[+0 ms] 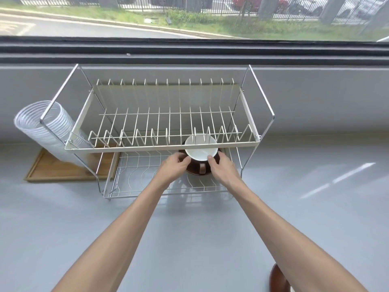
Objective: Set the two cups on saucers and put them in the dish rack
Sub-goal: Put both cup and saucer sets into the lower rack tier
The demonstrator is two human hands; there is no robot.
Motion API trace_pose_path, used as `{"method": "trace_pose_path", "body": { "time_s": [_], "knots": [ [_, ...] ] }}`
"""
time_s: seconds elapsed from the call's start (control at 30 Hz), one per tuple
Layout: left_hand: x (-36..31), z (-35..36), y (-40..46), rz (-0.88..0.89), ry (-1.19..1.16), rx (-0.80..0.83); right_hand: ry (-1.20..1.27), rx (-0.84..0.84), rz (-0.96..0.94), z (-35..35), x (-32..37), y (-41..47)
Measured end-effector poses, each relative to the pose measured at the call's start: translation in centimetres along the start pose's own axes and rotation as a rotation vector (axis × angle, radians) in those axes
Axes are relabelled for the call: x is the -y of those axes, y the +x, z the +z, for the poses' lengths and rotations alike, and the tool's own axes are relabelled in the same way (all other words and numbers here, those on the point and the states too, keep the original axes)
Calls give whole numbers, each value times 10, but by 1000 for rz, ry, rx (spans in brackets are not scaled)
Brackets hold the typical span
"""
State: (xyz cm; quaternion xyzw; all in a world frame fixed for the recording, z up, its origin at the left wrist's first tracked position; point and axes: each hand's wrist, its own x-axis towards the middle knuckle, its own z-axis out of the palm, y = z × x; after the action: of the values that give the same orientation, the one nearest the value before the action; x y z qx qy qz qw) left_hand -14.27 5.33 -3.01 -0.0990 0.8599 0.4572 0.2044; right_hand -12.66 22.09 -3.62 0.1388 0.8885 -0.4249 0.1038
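Observation:
A brown cup with a white inside (201,151) sits on a brown saucer (197,171) on the lower tier of the two-tier wire dish rack (160,147), right of its middle. The upper tier's front rail hides part of the cup. My left hand (173,165) grips the saucer's left edge beside the cup. My right hand (223,166) holds the right side, its thumb on the cup's rim. The cup's handle points toward me. A second brown saucer (277,278) shows at the bottom edge, mostly hidden by my right forearm.
The rack stands on a grey counter (315,207) against a window sill. A clear ribbed plastic holder (48,129) hangs on the rack's left end. Below it lies a wooden tray (63,171). The upper tier's plate slots hold nothing.

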Motion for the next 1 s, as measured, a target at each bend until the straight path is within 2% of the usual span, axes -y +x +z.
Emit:
{"method": "trace_pose_path", "body": {
  "time_s": [0.27, 0.43, 0.57, 0.67, 0.77, 0.87, 1.0],
  "knots": [
    [3, 1, -48, 73, 241, 100, -225, 157, 6, -12, -2, -61],
    [8, 8, -79, 228, 744, 154, -275, 220, 16, -29, -5, -98],
    [13, 21, -102, 275, 996, 272, -438, 154, 6, -42, -18, -126],
    [13, 34, -118, 335, 1087, 271, -644, 70, -17, -49, -32, -147],
    [10, 50, -134, 404, 1143, 261, -747, -11, -52, -57, -49, -172],
    [6, 68, -149, 479, 1148, 250, -757, -79, -59, -66, -68, -197],
    [0, 97, -170, 606, 1132, 226, -695, -103, 24, -80, -98, -227]
  ]
}}
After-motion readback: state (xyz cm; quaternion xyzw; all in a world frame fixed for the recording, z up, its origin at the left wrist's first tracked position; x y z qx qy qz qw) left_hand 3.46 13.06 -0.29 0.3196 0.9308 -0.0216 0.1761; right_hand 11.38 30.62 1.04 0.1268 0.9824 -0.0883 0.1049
